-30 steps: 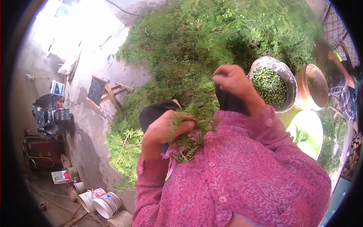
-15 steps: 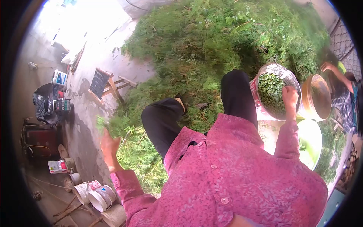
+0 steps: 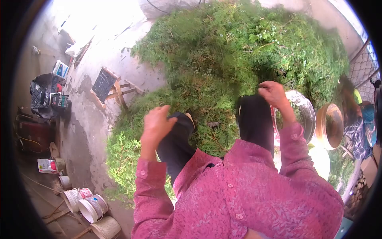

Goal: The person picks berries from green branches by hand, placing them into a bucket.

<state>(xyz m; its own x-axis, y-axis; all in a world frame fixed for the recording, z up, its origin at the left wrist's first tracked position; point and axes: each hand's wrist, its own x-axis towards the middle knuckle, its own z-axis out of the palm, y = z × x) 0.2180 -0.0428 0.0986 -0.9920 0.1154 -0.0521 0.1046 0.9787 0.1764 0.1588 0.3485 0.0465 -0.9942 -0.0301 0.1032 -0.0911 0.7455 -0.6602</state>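
Note:
My left hand [image 3: 156, 124] hovers above my left knee, fingers loosely bent, the thumb apart, and nothing visible in it. Over my right knee is my right hand [image 3: 273, 95], its fingers curled with a gap at the thumb; I see nothing held. A heap of leafy green conifer branches [image 3: 215, 67] spreads in front of my legs and around my feet. Beside my right leg stands a bucket [image 3: 309, 117], partly covered by my right forearm. Some green shows inside it, but most of its contents are hidden.
A second, yellowish bucket [image 3: 333, 126] stands right of the first, near another person's checked clothing [image 3: 354, 133]. On the left are a folding stool [image 3: 106, 85], a dark quilted bag [image 3: 39, 93] and several white buckets [image 3: 93, 209]. Wire mesh [image 3: 362, 65] borders the far right.
My right hand has left the bucket of small green cones and moved left over my knee. My left hand has come inward from the far left, without the green sprig seen at it before.

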